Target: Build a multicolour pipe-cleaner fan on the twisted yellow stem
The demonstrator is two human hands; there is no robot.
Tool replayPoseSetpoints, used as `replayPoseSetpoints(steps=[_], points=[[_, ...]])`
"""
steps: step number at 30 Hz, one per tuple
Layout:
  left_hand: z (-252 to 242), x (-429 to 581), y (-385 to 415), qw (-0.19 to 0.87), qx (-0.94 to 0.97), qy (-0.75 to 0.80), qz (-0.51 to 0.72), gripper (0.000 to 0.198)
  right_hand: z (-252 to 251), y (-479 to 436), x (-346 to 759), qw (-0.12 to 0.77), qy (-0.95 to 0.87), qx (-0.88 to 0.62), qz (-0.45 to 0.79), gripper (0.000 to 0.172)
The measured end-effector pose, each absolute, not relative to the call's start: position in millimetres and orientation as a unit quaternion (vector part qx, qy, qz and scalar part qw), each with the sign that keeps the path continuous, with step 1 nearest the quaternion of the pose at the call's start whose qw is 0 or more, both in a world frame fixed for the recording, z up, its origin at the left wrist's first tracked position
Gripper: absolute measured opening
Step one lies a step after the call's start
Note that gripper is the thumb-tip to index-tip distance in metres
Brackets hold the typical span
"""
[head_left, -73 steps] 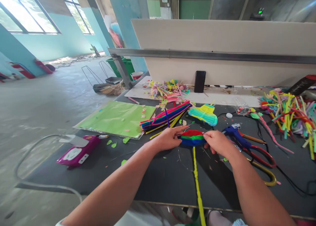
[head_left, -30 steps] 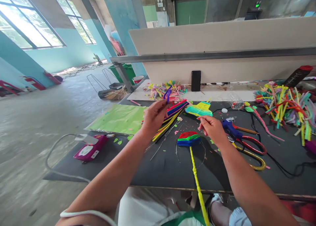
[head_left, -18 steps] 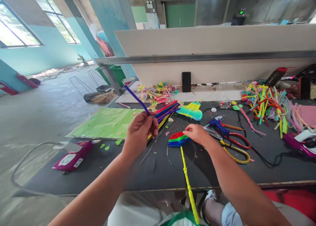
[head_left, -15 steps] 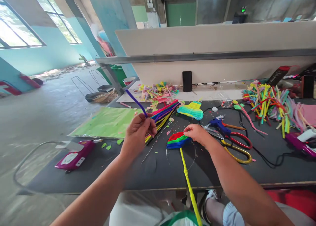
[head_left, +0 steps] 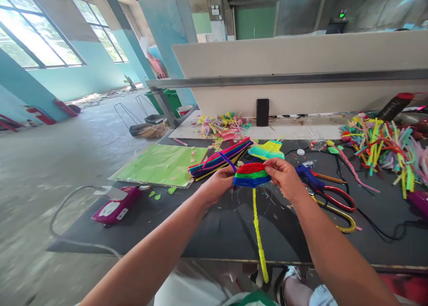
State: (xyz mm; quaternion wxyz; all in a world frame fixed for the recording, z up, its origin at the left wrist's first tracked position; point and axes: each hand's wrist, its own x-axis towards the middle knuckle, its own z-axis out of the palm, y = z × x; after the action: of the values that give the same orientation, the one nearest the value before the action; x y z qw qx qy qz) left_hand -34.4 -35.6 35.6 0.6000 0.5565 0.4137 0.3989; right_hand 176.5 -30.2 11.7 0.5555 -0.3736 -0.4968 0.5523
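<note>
A small fan-shaped piece (head_left: pixel 251 174) of red, green and blue pipe cleaners, with a long yellow stem (head_left: pixel 258 232) hanging from it, is held above the dark table (head_left: pixel 220 225). My right hand (head_left: pixel 284 176) pinches its right edge. My left hand (head_left: pixel 218 183) grips its left edge together with a purple pipe cleaner (head_left: pixel 226 160) that sticks up from the fingers. Just behind lies a stack of coloured pipe cleaners (head_left: pixel 220 159).
A green sheet (head_left: pixel 160 164) and a magenta glue gun (head_left: pixel 113 206) with its cord lie to the left. A blue glue gun (head_left: pixel 310 176), red and yellow scissors (head_left: pixel 337 205) and a heap of pipe cleaners (head_left: pixel 384 147) are on the right. A phone (head_left: pixel 262 112) leans on the back board.
My left hand brought the purple pipe cleaner down from the air to the fan piece. Both hands lifted the piece off the table, so its yellow stem now hangs free.
</note>
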Motion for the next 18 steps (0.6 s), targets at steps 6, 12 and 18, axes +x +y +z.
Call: replayPoseSetpoints(steps=[6, 12, 18], points=[[42, -33, -28, 0.675, 0.497, 0.365, 0.405, 0.039, 11, -28, 177, 0.592, -0.477, -0.395, 0.516, 0.020], [33, -30, -18, 0.655, 0.484, 0.392, 0.427, 0.032, 14, -28, 175, 0.600, -0.446, -0.385, 0.542, 0.034], [27, -42, -11, 0.656, 0.397, 0.365, 0.528, 0.035, 8, -33, 163, 0.552, -0.348, -0.305, 0.693, 0.029]])
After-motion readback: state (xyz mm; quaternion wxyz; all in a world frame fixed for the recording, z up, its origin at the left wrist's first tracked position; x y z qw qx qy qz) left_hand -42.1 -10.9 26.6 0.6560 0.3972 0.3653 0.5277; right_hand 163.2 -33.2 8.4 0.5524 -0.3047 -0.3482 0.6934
